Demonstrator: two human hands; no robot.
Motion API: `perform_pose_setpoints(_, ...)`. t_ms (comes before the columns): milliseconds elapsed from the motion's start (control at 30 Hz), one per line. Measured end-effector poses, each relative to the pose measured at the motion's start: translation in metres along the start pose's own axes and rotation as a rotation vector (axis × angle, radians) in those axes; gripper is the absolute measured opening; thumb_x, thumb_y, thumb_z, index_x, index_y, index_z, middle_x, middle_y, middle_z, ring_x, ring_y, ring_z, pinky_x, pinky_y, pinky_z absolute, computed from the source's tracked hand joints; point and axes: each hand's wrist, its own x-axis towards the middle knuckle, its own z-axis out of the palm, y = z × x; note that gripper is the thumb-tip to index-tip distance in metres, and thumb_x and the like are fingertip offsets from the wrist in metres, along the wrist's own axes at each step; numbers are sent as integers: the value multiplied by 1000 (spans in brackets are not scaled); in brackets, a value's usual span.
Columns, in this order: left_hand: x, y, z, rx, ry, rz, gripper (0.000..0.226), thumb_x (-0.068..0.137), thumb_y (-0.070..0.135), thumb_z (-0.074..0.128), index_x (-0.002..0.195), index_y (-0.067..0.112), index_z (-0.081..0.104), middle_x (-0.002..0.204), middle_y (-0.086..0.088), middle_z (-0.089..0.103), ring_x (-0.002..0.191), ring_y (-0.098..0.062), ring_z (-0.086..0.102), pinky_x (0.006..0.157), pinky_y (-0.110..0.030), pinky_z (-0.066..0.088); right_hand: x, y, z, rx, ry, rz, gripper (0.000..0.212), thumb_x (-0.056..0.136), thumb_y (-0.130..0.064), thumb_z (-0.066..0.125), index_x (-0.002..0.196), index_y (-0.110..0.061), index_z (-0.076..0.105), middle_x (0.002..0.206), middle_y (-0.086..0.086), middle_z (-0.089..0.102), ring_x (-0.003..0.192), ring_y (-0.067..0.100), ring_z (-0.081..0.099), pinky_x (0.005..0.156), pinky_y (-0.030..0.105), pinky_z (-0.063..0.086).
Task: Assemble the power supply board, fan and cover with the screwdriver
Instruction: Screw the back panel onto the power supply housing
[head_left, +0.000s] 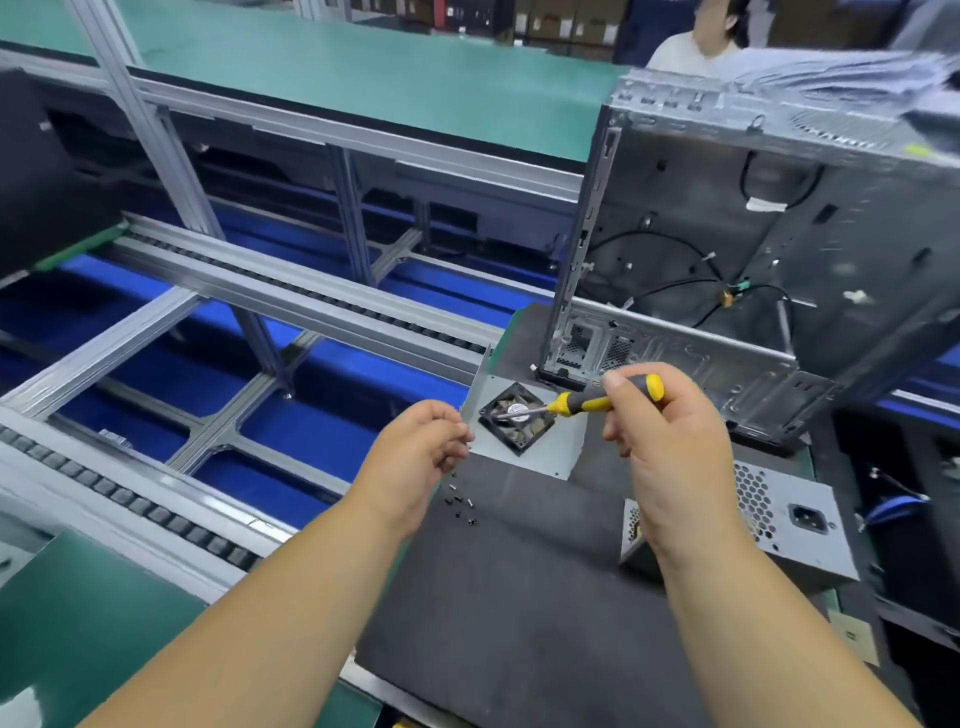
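Observation:
A black square fan (517, 418) lies on a grey metal cover plate (566, 441) on the dark mat. My right hand (670, 441) grips a yellow and black screwdriver (587, 402), and its shaft points left onto the fan's hub. My left hand (415, 457) hovers just left of the plate with its fingers curled; whether it pinches a screw is too small to tell. Several small black screws (460, 501) lie on the mat below that hand. The grey power supply housing (779, 514) with its socket and honeycomb vent sits at the right, partly behind my right wrist.
An open grey computer case (753, 249) with loose cables stands behind the fan. The dark mat (519, 597) covers the bench in front of me. A roller conveyor with aluminium rails (218, 291) runs along the left. A person sits at the far top right.

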Motion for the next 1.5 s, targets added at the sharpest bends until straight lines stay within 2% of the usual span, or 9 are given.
perform_pose_setpoints(133, -2, 14, 15, -180, -154, -44, 17, 92, 2, 51, 83, 14, 57, 72, 1, 60, 61, -9, 51, 63, -21, 40, -5, -20, -16, -9, 96, -40, 20, 83, -46, 59, 83, -27, 65, 61, -6, 56, 61, 13, 51, 62, 35, 40)
perform_pose_setpoints(300, -13, 15, 45, -165, -297, -34, 7, 79, 16, 66, 76, 21, 68, 74, 3, 62, 65, -7, 57, 64, -18, 44, -12, -36, -46, -5, 90, -94, 19, 85, -42, 59, 83, -25, 64, 65, 7, 58, 60, 12, 53, 62, 30, 41)
perform_pose_setpoints(400, -20, 9, 69, -178, -312, -52, 5, 77, 16, 66, 80, 19, 68, 75, 2, 63, 65, -7, 58, 62, -16, 47, -15, -39, -68, 2, 99, -122, 13, 89, -33, 58, 82, -23, 63, 58, -5, 54, 58, 9, 53, 55, 18, 43)
perform_pose_setpoints(733, -46, -3, 149, -150, -333, -80, 14, 75, 12, 64, 89, 12, 62, 73, 1, 64, 62, -6, 59, 59, -15, 49, -23, -42, -155, -54, 96, -121, 16, 87, -42, 57, 85, -28, 63, 59, -6, 55, 60, 11, 52, 58, 27, 42)
perform_pose_setpoints(867, -53, -8, 178, -86, -331, -73, 9, 80, 8, 64, 89, 9, 64, 74, 0, 66, 63, -6, 60, 59, -15, 48, -22, -44, -184, -70, 60, -129, 18, 85, -47, 55, 88, -30, 60, 65, -10, 55, 65, 8, 52, 55, 22, 45)
perform_pose_setpoints(1033, -57, -22, 209, 134, -323, 17, 8, 90, 1, 61, 92, 8, 65, 75, -2, 69, 66, -6, 62, 60, -13, 48, -20, -46, -215, -73, 80, -93, 15, 83, -40, 57, 82, -25, 57, 73, -13, 64, 68, 8, 53, 69, 33, 42)
perform_pose_setpoints(1200, -58, -33, 219, 384, -354, 123, 25, 83, 15, 74, 106, 19, 66, 81, -2, 70, 82, -13, 67, 81, -25, 50, -21, -49, -230, -128, 51, -118, 16, 91, -28, 58, 77, -23, 54, 70, -12, 68, 68, 8, 59, 69, 27, 42)
perform_pose_setpoints(1300, -54, -42, 221, 579, -347, 164, 41, 74, 26, 79, 110, 33, 61, 93, 1, 68, 81, -9, 65, 81, -26, 52, -20, -51, -234, -221, 40, -144, 14, 94, -23, 59, 80, -20, 55, 75, -11, 70, 73, 4, 65, 69, 24, 46)
perform_pose_setpoints(1500, -32, -54, 221, 1095, -358, 462, 37, 77, 24, 74, 102, 42, 55, 102, 14, 58, 94, 2, 55, 91, -22, 47, -11, -44, -229, -510, -13, -135, 11, 93, -29, 60, 85, -26, 55, 75, -20, 62, 72, -4, 55, 61, 22, 39)
